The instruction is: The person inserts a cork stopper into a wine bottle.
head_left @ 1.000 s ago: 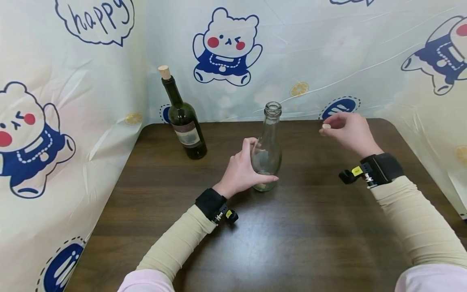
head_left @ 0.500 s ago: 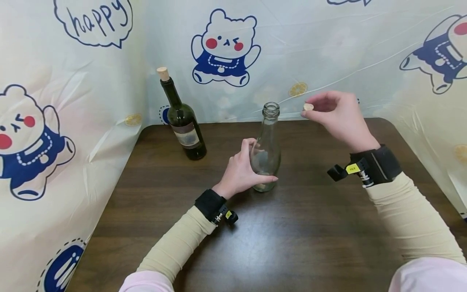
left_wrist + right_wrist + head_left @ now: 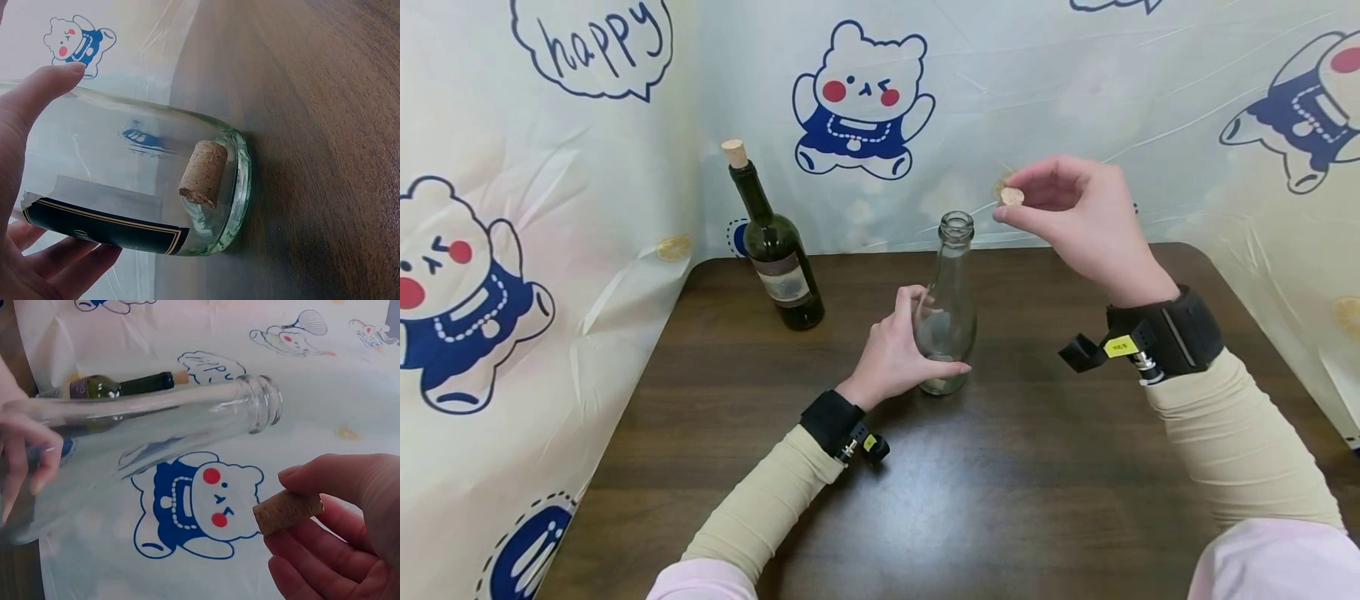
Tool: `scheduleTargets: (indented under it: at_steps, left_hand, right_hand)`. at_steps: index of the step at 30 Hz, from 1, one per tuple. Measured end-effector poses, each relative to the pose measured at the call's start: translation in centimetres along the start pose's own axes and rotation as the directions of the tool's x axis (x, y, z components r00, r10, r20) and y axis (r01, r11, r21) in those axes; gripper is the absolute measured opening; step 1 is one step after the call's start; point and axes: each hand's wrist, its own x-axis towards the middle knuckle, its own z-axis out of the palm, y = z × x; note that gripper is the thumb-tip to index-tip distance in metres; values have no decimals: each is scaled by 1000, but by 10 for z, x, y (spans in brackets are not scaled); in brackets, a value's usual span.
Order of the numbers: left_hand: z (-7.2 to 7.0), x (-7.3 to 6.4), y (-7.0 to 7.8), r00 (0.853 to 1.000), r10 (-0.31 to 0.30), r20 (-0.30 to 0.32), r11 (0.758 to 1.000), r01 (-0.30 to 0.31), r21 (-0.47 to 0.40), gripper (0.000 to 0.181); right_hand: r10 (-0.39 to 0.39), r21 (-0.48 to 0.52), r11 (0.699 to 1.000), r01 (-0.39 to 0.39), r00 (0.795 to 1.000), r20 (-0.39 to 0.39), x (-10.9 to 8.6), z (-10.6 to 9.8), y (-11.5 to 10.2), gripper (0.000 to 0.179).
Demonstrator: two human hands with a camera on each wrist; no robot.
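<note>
A clear glass bottle [image 3: 951, 308] stands upright on the table, its mouth uncovered. My left hand [image 3: 898, 354] grips its lower body from the left, thumb across the near side. In the left wrist view a loose cork [image 3: 204, 174] lies inside at the bottom, and a dark label [image 3: 106, 225] shows on the glass. Above and to the right of the bottle's mouth, my right hand [image 3: 1078, 221] pinches another cork [image 3: 289, 512] between thumb and fingers. This cork is apart from the bottle.
A dark green wine bottle [image 3: 782, 271] with a cork [image 3: 735, 153] in its neck stands at the back left of the brown table [image 3: 775, 500]. Printed sheeting [image 3: 1000, 83] rises along the table's back and sides.
My right hand has moved left and up with the cork, from the right side of the table to near the bottle's mouth. The left hand and the clear bottle have stayed in place.
</note>
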Motion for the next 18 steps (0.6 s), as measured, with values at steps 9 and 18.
scheduleTargets:
  at_steps: [9, 18]
  left_hand:
    - [0, -1, 0, 1000, -5, 1, 1000, 5, 1, 106]
    - [-1, 0, 1, 1000, 2, 7, 1000, -2, 2, 109]
  right_hand:
    - [-31, 80, 996, 31, 1000, -3, -2, 3, -17, 33]
    - [-113, 141, 984, 111, 994, 8, -6, 8, -38, 27]
